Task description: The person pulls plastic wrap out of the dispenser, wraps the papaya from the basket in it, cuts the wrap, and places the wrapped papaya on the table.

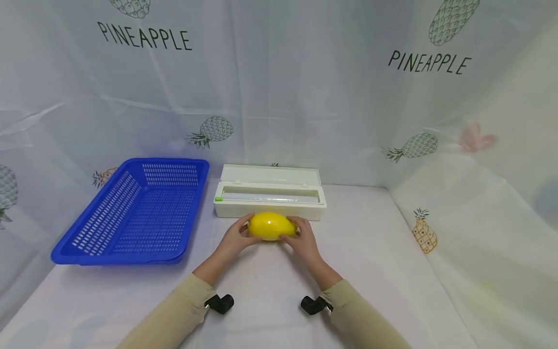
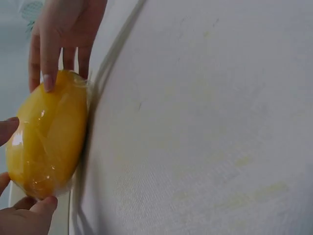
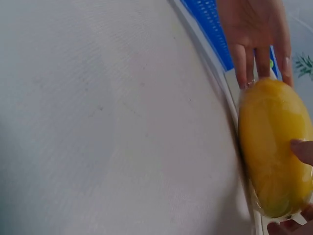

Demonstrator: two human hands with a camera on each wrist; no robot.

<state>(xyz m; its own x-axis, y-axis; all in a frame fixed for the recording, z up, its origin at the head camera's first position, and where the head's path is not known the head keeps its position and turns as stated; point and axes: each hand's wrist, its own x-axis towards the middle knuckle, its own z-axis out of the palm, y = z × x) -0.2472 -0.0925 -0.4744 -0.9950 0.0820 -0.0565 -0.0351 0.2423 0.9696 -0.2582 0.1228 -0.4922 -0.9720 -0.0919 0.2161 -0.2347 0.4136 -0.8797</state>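
Observation:
A glossy yellow oval fruit (image 1: 270, 226), mango-like, lies lengthwise between both hands. Clear plastic film covers it, with loose wrinkled film at its ends in the left wrist view. My left hand (image 1: 235, 238) holds the left end, thumb on the near side and fingers beyond. At the other end my right hand (image 1: 305, 238) grips it the same way. Right behind the fruit stands a white cling film box (image 1: 270, 210), its lid (image 1: 270, 174) tipped back and a roll of film (image 1: 270, 197) inside. Whether the fruit touches the table cannot be told.
A blue plastic basket (image 1: 198, 203) with slotted sides stands left of the box. A white cloth (image 1: 362, 271) covers the table. Behind and to the right hangs a pale curtain (image 1: 283, 87) printed with pineapples. Black wrist mounts (image 1: 221, 304) sit on both sleeves.

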